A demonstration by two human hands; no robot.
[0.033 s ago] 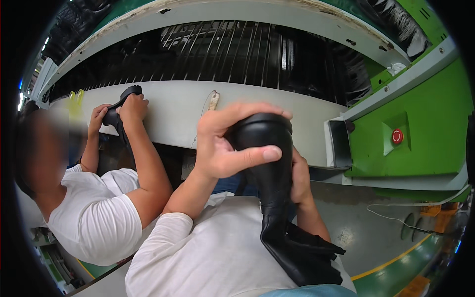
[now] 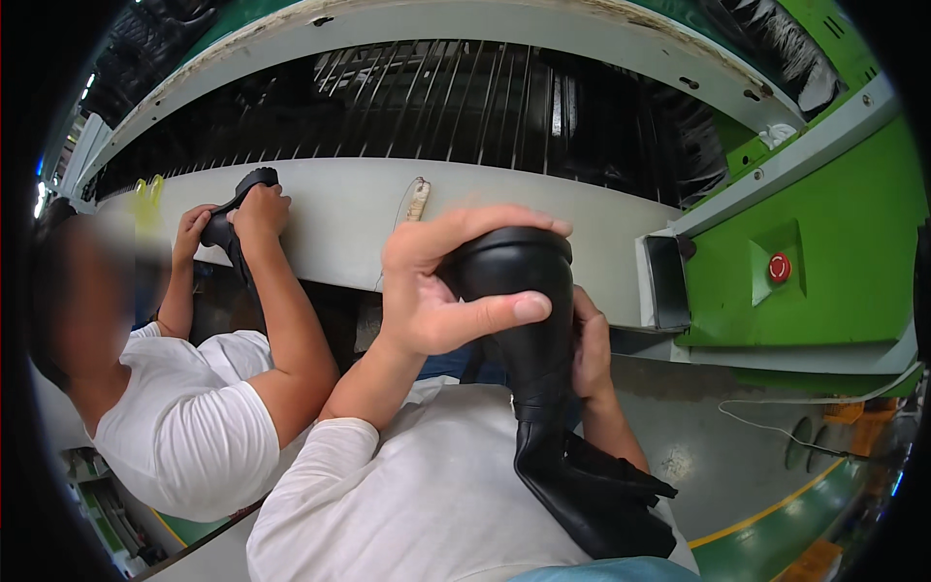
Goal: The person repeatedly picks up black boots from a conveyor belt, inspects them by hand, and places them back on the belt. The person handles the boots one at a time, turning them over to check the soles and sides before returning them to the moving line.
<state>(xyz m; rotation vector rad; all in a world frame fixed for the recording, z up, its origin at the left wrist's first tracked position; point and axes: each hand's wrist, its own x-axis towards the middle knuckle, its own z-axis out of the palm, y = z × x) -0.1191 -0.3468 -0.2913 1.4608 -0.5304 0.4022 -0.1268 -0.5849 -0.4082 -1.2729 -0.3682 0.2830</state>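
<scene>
A black leather boot [image 2: 538,359] is in front of my chest, its toe end up and its floppy shaft hanging down against my white shirt. My left hand [image 2: 427,281] wraps round the toe, the thumb pressed across the upper and the fingers reaching over the sole edge. On the boot's right side, my right hand [image 2: 590,344] holds it with bent fingers, partly hidden behind the leather. A zip pull shows near the ankle.
At my left, a person in a white shirt [image 2: 194,417] holds another black boot [image 2: 221,225]. Ahead are a pale ledge [image 2: 330,223] with a thread-wound piece [image 2: 418,199], a roller conveyor [image 2: 427,102], and a green panel [image 2: 727,301] with a red stop button [image 2: 780,268].
The boot's toe and my left hand have dipped very slightly. Both hands keep their hold, and the person at my left looks unchanged.
</scene>
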